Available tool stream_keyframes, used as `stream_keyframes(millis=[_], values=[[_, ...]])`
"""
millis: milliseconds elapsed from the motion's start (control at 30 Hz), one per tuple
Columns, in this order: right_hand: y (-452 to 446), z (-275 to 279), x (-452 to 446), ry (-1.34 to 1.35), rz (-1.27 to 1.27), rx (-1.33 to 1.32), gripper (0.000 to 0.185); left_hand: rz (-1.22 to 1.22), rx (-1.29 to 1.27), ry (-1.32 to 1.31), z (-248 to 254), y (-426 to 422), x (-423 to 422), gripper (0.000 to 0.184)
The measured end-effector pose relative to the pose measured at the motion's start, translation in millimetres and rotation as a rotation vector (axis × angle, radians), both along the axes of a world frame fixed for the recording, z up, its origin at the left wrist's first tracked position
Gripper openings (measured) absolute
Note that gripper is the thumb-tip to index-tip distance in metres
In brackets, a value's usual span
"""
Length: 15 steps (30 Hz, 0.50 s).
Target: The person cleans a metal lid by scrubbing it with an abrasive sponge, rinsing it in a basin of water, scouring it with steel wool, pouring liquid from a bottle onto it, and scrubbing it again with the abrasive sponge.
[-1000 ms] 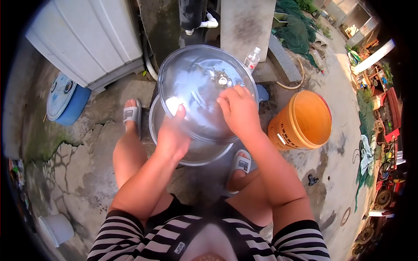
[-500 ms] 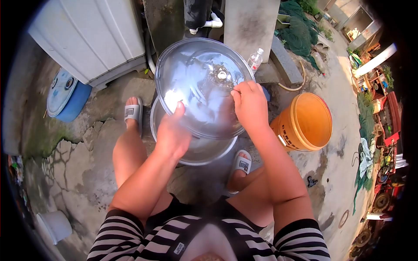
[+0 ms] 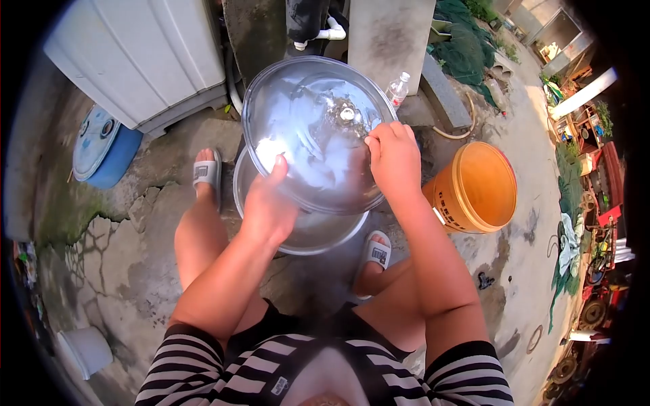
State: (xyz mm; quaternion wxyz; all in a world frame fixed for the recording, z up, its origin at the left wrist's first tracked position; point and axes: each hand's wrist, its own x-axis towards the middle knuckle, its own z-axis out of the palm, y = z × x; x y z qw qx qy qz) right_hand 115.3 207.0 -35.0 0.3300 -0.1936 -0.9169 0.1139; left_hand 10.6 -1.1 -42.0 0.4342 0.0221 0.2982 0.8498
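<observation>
A large, round, shiny pot lid (image 3: 308, 122) is tilted in front of me, a small bright fitting near its middle. My left hand (image 3: 269, 206) grips its lower left edge, thumb on the upper face and fingers hidden beneath. At the right edge, my right hand (image 3: 393, 155) is closed with its fingertips at the rim; whether anything small is inside them does not show. Below the lid stands a wide metal basin (image 3: 318, 233), partly covered by it, its contents mostly hidden.
An orange bucket (image 3: 467, 189) stands to the right, a clear plastic bottle (image 3: 398, 90) behind the lid. A blue drum (image 3: 108, 152) and a white ribbed cabinet (image 3: 145, 61) are at left. A white bucket (image 3: 84, 352) sits lower left. White pipe (image 3: 332, 30) hangs above.
The lid has shifted slightly to the right and tilted a little. My right hand has moved slightly up and right along its edge; my left hand keeps its grip.
</observation>
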Motion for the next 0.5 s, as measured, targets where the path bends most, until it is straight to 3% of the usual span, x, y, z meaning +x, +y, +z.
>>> stream_keyframes(millis=[133,300,400,500], values=[[-41,13,-4,0.084,0.3,-0.169,0.008,-0.007,-0.012,-0.016,-2,2,-2,0.046],[-33,6,-11,0.094,0.14,-0.05,0.008,-0.019,-0.072,-0.035,1,8,5,0.042],[-51,13,-13,0.11,0.312,-0.09,0.008,-0.027,-0.06,-0.032,-1,8,5,0.04],[-25,2,-16,0.011,0.034,0.0,0.009,-0.02,-0.094,-0.007,-3,10,9,0.037]])
